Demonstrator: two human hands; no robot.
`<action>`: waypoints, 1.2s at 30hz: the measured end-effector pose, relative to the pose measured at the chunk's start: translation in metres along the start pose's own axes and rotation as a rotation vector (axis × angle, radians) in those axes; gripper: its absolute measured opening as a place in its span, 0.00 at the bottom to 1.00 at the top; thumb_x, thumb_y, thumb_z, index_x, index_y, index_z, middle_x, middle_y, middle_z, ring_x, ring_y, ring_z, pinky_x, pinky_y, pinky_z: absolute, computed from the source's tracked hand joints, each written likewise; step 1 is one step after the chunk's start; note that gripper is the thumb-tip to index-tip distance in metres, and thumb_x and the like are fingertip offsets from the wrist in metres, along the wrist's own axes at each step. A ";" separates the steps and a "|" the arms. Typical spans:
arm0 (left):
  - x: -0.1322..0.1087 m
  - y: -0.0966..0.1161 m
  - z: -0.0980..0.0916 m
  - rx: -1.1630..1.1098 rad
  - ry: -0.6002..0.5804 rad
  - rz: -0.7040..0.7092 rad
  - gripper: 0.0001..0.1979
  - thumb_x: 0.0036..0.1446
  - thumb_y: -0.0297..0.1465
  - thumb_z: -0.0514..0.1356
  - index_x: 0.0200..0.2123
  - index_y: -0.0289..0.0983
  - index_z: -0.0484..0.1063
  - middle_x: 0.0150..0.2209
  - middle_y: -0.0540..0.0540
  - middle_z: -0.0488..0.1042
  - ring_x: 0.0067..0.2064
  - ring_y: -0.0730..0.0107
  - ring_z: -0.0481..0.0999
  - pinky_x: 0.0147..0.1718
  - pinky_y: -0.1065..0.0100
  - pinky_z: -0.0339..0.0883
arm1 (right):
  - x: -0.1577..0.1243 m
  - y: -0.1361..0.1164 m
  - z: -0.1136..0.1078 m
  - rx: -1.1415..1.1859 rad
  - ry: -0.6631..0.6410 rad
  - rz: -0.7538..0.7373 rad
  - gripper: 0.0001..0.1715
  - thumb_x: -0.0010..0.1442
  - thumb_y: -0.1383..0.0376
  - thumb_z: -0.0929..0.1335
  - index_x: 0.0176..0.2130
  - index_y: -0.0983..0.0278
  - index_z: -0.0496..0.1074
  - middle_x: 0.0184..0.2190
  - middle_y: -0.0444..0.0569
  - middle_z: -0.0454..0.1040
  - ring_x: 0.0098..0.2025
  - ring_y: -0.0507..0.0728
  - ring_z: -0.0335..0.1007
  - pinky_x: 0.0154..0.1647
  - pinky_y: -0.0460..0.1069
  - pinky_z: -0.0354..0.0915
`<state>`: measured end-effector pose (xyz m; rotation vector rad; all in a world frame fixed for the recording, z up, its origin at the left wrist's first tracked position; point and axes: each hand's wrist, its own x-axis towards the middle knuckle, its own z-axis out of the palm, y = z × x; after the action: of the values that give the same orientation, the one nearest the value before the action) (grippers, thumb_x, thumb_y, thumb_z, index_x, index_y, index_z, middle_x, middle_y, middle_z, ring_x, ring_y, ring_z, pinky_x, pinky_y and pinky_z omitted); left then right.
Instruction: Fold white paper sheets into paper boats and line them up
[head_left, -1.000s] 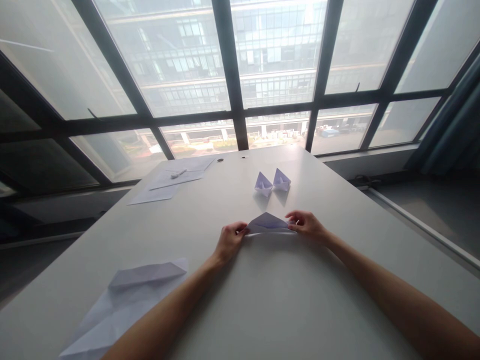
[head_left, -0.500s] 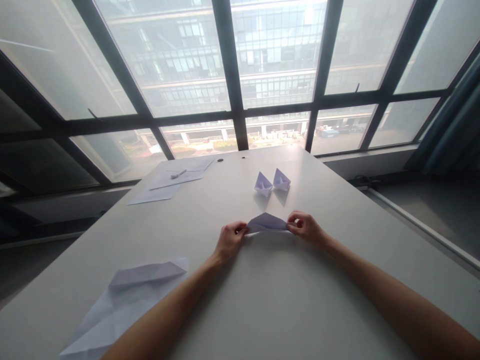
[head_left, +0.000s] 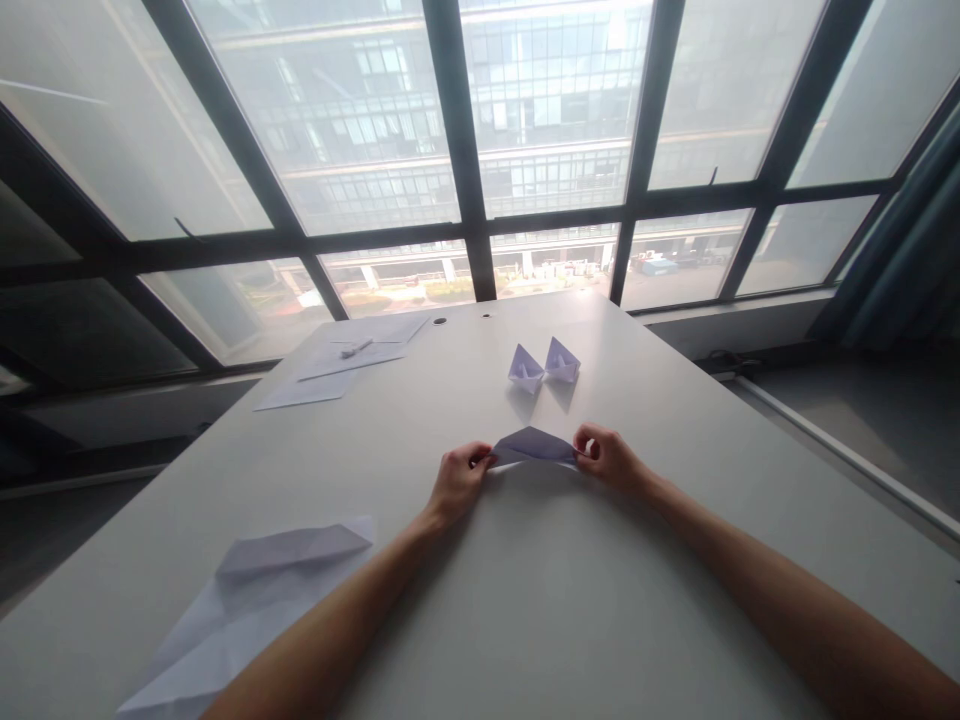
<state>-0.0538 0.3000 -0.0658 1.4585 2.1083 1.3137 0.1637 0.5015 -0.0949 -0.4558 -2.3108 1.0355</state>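
A folded sheet of white paper (head_left: 532,444), peaked in the middle, stretches between my two hands just above the table. My left hand (head_left: 463,478) pinches its left end between thumb and fingers. At the opposite end, my right hand (head_left: 609,457) has thumb and forefinger closed on the right corner. Beyond the folded paper, two small paper boats stand side by side: the left boat (head_left: 526,371) and the right boat (head_left: 562,361).
A large creased sheet (head_left: 262,590) lies at the near left, partly under my left forearm. Flat papers (head_left: 315,388) with a small white object (head_left: 355,349) on top lie at the far left of the white table (head_left: 525,600). Windows (head_left: 555,110) rise behind the table.
Both hands keep their hold on the folded paper. Its lower edge seems to bow up slightly more in the middle; otherwise almost nothing moves.
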 end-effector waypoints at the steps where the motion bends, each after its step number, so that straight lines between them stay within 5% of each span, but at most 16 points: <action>1: 0.000 0.000 0.000 0.003 0.001 0.000 0.11 0.59 0.35 0.59 0.33 0.36 0.80 0.31 0.48 0.80 0.33 0.66 0.75 0.32 0.70 0.63 | 0.000 0.000 0.000 -0.001 0.000 -0.001 0.03 0.53 0.69 0.68 0.28 0.62 0.67 0.27 0.42 0.70 0.24 0.50 0.62 0.25 0.45 0.58; 17: -0.001 0.000 0.000 0.036 0.004 -0.008 0.12 0.59 0.36 0.58 0.32 0.36 0.79 0.30 0.48 0.80 0.33 0.65 0.75 0.32 0.69 0.63 | -0.001 -0.006 -0.002 -0.023 -0.010 -0.045 0.07 0.57 0.62 0.69 0.29 0.62 0.69 0.30 0.45 0.72 0.26 0.51 0.64 0.28 0.47 0.62; 26: -0.001 0.001 0.000 0.022 0.028 -0.007 0.12 0.58 0.36 0.58 0.33 0.36 0.80 0.31 0.47 0.80 0.34 0.63 0.76 0.33 0.68 0.65 | -0.001 -0.015 -0.004 -0.099 -0.070 -0.097 0.16 0.57 0.59 0.72 0.44 0.61 0.74 0.46 0.52 0.74 0.28 0.52 0.66 0.30 0.48 0.65; 36: -0.001 0.000 0.002 0.023 0.032 -0.001 0.12 0.58 0.36 0.58 0.35 0.36 0.80 0.32 0.47 0.80 0.34 0.64 0.76 0.34 0.68 0.64 | 0.002 -0.006 -0.001 -0.139 -0.041 -0.140 0.06 0.58 0.67 0.68 0.35 0.62 0.77 0.39 0.50 0.74 0.31 0.54 0.68 0.37 0.50 0.66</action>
<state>-0.0520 0.2999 -0.0668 1.4552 2.1506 1.3251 0.1622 0.4993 -0.0888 -0.3238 -2.4229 0.8282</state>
